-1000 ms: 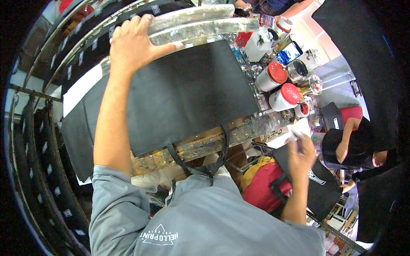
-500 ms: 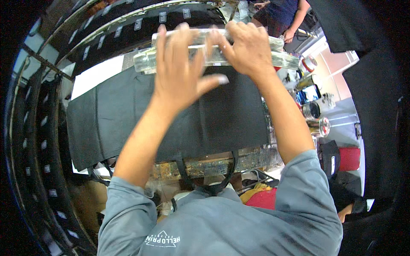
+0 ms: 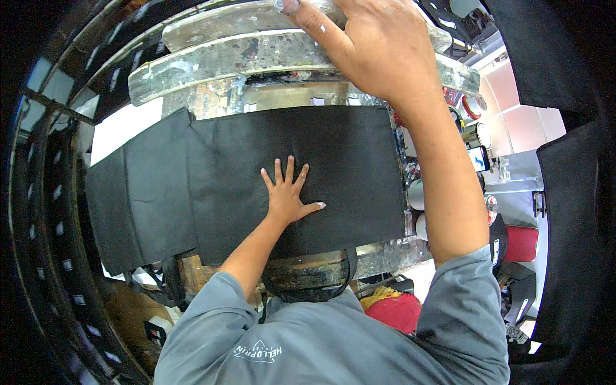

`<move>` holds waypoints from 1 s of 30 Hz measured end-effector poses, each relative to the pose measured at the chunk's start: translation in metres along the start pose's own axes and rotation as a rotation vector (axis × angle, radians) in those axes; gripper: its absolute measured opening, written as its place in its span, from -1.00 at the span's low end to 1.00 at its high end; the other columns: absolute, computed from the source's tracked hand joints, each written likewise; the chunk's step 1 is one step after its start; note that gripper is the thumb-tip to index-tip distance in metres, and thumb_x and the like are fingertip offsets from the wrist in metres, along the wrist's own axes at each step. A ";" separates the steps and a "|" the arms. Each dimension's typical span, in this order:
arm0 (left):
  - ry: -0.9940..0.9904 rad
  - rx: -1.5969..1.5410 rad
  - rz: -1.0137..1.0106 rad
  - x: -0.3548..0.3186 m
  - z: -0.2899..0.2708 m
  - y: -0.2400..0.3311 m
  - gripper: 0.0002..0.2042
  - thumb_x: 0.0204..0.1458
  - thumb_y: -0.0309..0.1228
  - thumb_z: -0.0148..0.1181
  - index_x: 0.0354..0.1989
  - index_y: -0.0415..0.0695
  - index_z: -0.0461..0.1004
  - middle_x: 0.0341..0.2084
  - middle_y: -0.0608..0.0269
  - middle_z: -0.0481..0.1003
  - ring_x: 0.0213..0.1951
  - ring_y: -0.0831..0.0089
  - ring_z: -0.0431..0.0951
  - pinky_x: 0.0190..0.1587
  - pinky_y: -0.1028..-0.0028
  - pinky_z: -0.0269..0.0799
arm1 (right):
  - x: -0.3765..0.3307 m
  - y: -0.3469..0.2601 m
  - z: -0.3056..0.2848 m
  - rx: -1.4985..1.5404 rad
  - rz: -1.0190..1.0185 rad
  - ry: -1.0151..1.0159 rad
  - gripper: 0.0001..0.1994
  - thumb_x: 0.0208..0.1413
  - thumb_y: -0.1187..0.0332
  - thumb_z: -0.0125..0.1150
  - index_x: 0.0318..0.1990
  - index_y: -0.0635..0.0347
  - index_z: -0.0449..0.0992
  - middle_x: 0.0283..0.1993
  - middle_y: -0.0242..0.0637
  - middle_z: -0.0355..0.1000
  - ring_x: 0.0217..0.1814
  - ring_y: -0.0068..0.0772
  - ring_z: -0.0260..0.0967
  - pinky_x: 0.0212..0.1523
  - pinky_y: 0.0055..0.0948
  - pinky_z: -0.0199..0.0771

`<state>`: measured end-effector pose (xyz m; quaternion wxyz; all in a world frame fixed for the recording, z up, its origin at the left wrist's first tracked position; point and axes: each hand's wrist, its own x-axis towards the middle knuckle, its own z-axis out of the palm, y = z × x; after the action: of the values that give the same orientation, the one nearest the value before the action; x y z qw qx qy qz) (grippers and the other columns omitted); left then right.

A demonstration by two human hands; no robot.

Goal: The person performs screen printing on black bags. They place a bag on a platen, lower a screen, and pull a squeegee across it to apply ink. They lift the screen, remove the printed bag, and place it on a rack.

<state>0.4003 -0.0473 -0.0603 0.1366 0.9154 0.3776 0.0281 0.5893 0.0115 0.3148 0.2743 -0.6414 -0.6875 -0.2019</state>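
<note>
A black fabric bag lies flat across the work table, with its loop handle hanging over the near edge. My left hand rests on the middle of it, palm down and fingers spread. At the top of the head view, my right hand is on a paint-stained frame, raised at the far side of the bag. The thumb lies along the frame's upper bar; the other fingertips are out of the picture. Another black fabric piece lies at the bag's left.
Long racks with black panels line the left. Paint cans and a phone with a lit screen stand at the table's right. A red item sits below the near table edge. Dark cloth hangs at far right.
The frame has come up and looks larger. My left hand has left it and moved down onto the bag. My right hand has risen with the frame.
</note>
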 end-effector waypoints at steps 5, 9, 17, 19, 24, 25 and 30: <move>0.008 0.009 0.038 0.005 0.002 0.002 0.22 -0.22 0.61 0.14 0.61 0.14 0.04 0.60 -0.10 -0.19 0.57 -0.35 -0.35 0.37 -0.59 -0.55 | 0.000 -0.004 -0.001 -0.031 0.016 -0.007 -0.34 0.32 -0.27 0.03 -0.49 0.24 0.45 -0.49 -0.04 0.45 -0.36 -0.01 0.44 -0.16 -0.08 0.35; -0.014 -0.013 0.017 0.004 -0.005 0.010 0.20 -0.22 0.58 0.20 0.58 0.08 0.10 0.60 -0.11 -0.17 0.57 -0.32 -0.30 0.39 -0.56 -0.51 | -0.004 -0.004 -0.004 -0.004 0.025 -0.027 -0.33 0.33 -0.27 0.01 -0.49 0.24 0.45 -0.46 -0.04 0.46 -0.30 -0.02 0.45 -0.13 -0.06 0.37; 0.495 -1.546 0.104 -0.060 -0.186 -0.025 -0.05 0.14 0.23 0.28 0.56 -0.08 0.06 0.40 -0.23 0.28 0.39 -0.08 0.35 0.44 -0.01 0.23 | -0.045 -0.012 0.003 -0.106 -0.082 -0.039 -0.39 0.29 -0.24 0.07 -0.32 0.24 0.53 -0.32 0.01 0.53 -0.16 0.12 0.49 -0.10 0.07 0.40; 0.467 -2.059 0.359 -0.096 -0.223 -0.033 0.24 0.02 0.61 -0.15 0.52 -0.36 -0.09 0.42 -0.29 0.20 0.45 -0.07 0.24 0.50 -0.07 0.12 | -0.082 -0.015 0.004 -0.042 -0.067 -0.272 -0.38 0.26 -0.28 0.09 -0.15 0.23 0.55 -0.20 0.02 0.53 -0.02 0.11 0.50 -0.06 0.10 0.41; 0.297 -2.062 -0.492 -0.162 -0.167 -0.025 0.23 0.02 0.65 -0.28 0.44 -0.42 0.04 0.26 -0.21 0.36 0.32 0.07 0.43 0.39 0.08 0.37 | -0.158 0.001 0.074 0.084 0.002 -0.704 -0.40 -0.08 0.15 0.56 0.07 0.17 0.41 -0.05 -0.07 0.51 0.15 0.05 0.46 0.02 0.07 0.43; 0.256 -2.055 -0.569 -0.170 -0.141 -0.033 0.21 0.04 0.64 -0.28 0.42 -0.41 0.07 0.25 -0.20 0.37 0.28 0.09 0.46 0.33 0.11 0.43 | -0.174 0.001 0.085 0.095 0.035 -0.737 -0.39 -0.11 0.15 0.58 0.05 0.17 0.39 -0.07 -0.09 0.52 0.14 0.05 0.47 0.01 0.10 0.43; 0.117 -2.012 -0.703 -0.184 -0.074 -0.055 0.15 0.09 0.61 -0.31 0.41 -0.38 0.11 0.20 -0.20 0.41 0.19 0.10 0.53 0.25 0.16 0.49 | -0.219 -0.023 0.084 0.076 0.051 -0.730 -0.44 -0.05 0.19 0.57 0.04 0.13 0.38 -0.07 -0.15 0.50 0.09 0.02 0.46 0.01 0.07 0.37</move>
<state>0.2206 -0.1217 0.0060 0.8117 0.2184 0.4296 0.3300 0.5620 -0.1067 0.1125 0.0394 -0.6776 -0.7308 0.0727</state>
